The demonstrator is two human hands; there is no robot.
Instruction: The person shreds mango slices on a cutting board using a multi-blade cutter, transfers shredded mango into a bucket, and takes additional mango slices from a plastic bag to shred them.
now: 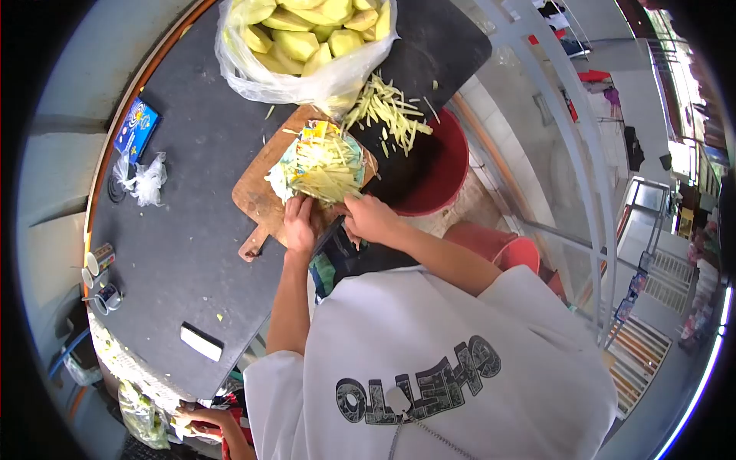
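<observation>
My left hand (300, 224) curls at the near edge of the wrapper (284, 170), my right hand (371, 219) half-closed beside it; I can't tell what either grips. Strips (328, 162) lie heaped on it just ahead, over the board (251, 192), probably for firm backing.

Bright daylight, glare at right, fisheye-curved edges, black corners

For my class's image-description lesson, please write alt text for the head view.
A person's left hand and right hand are at the near edge of pale yellow strips heaped on printed packaging over a wooden cutting board. Beyond, on the dark table, is a plastic bag of yellow chunks.
</observation>
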